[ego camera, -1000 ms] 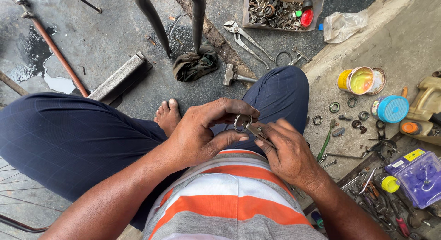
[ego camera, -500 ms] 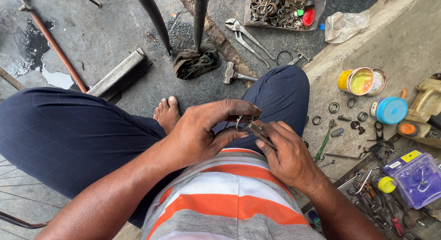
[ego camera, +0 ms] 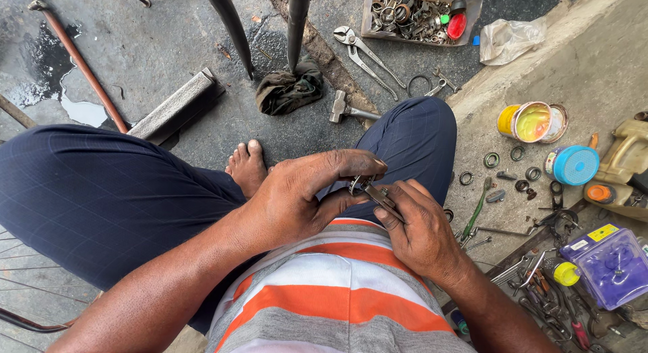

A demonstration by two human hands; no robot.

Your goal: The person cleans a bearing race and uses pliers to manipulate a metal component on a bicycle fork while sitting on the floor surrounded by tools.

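Centre frame, over the lap: left hand [ego camera: 297, 204] is pinching a small metal ring part [ego camera: 356, 185], fingers clamped on it. Right hand [ego camera: 418, 225] is gripping pliers [ego camera: 382, 199] closed against that part. Hammer [ego camera: 347, 111] is lying on the ground, upper centre.

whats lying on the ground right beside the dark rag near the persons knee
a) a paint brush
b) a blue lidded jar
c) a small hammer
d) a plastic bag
c: the small hammer lies on the grey ground just right of the dark rag, above the knee, while the blue lidded jar and the plastic bag sit farther off to the right.
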